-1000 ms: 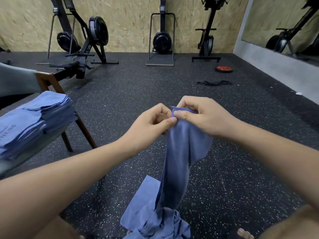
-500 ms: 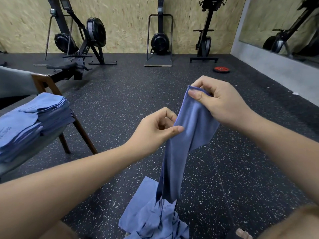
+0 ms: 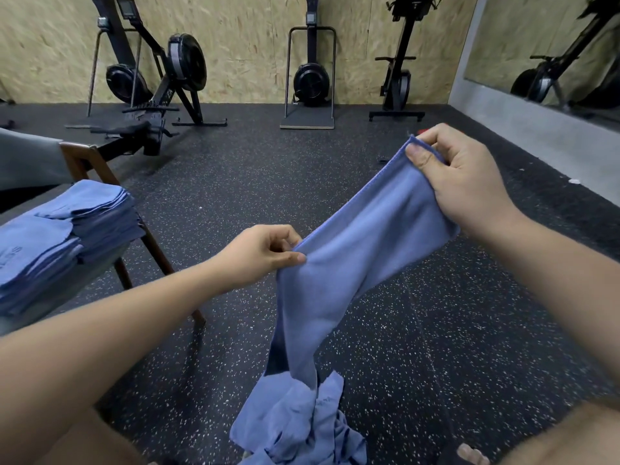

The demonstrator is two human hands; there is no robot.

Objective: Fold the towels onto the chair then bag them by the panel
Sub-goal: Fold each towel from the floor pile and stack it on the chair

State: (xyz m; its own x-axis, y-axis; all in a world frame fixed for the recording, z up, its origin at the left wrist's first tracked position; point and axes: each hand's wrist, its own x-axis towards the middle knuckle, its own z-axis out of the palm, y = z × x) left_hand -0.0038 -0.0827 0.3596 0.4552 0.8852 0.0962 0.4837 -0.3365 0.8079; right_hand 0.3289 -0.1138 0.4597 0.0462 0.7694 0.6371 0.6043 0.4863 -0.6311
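blue towel (image 3: 362,236) is held taut in the air between both hands, its top edge slanting from the left hand (image 3: 258,256), lower and nearer the body, up to the right hand (image 3: 466,182), higher and farther out. the right hand pinches a corner between the thumb and curled fingers. the left hand clamps the edge with the thumb against the forefinger, the other fingers tucked in. below the left grip the rest of the cloth hangs straight down, and its lower end meets a loose heap of towels (image 3: 295,427) of the same blue, lying on the floor (image 3: 436,347) directly under the hands.

the floor is black rubber matting flecked with white, with faint seams under the right forearm. left of the left hand, well apart from the held cloth, a wooden-framed chair (image 3: 90,162) carries a stack of folded towels (image 3: 67,229) on its grey seat. beyond the grip, the far wall (image 3: 251,45) is bare osb board. against it stand a rowing machine (image 3: 161,95) out past the chair, a fan-wheel machine (image 3: 310,78) on a flat platform straight ahead, and another upright black machine (image 3: 399,78) just above the right hand. to the right of the right hand a grey concrete ledge (image 3: 536,139) runs under a large mirror (image 3: 553,45) that reflects more black equipment. a small white scrap (image 3: 574,181) lies on the matting near that ledge.
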